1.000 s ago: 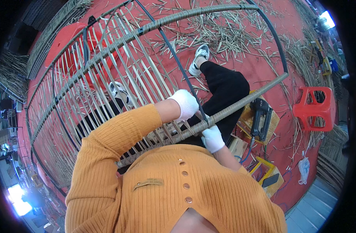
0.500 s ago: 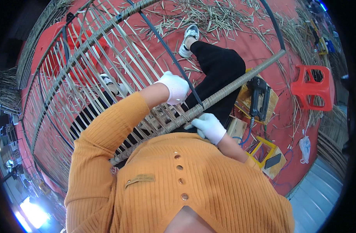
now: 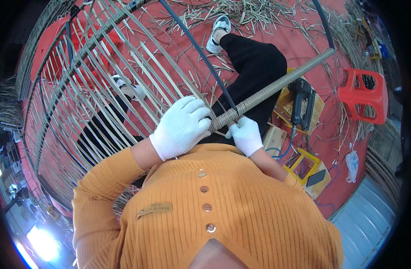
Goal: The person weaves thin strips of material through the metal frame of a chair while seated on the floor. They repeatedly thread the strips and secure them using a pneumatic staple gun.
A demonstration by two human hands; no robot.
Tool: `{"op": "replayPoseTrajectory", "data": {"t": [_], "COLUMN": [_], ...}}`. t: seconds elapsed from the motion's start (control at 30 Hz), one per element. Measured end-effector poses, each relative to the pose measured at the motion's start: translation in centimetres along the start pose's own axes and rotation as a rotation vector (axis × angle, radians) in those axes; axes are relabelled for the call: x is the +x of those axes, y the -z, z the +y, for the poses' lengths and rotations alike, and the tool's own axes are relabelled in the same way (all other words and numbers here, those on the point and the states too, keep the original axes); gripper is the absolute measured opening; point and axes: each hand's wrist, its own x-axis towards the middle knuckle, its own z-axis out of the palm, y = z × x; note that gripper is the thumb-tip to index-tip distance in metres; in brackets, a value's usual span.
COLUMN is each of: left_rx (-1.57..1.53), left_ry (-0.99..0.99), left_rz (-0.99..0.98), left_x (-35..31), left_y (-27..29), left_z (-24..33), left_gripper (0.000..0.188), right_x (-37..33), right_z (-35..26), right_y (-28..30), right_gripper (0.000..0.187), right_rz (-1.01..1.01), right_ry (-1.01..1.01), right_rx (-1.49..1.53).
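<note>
A large frame with dark metal bars lies across my lap, its near bar closely wound with tan rattan-like strip. Pale flat strips run side by side from this bar to a far wrapped bar. My left hand, in a white knit glove, closes over the near bar where the strips meet it, its fingers curled over the top. Just right of it, my gloved right hand is closed at the bar's underside, fingertips touching or very near it. What those fingers pinch is hidden.
Right of my knee, a black nail gun with a blue hose rests on a yellow-framed wooden stool. A phone lies on another wooden surface. Red plastic stools stand right and far left. Loose strip offcuts litter the red floor covering.
My left hand has come from among the strips beyond the near bar back toward me, onto the bar. The right hand has moved slightly up. The frame appears a little higher in view.
</note>
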Motion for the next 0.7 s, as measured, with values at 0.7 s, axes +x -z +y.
{"op": "replayPoseTrajectory", "data": {"t": [0.7], "left_rx": [-0.065], "left_ry": [-0.164], "left_rz": [0.029], "left_x": [1.3], "left_y": [-2.4], "left_z": [0.4], "left_gripper": [0.015], "right_x": [0.1], "right_z": [0.2], "right_y": [-0.5], "right_gripper": [0.028], "right_rz": [0.063], "right_ry": [0.039], "right_rx": [-0.166]}}
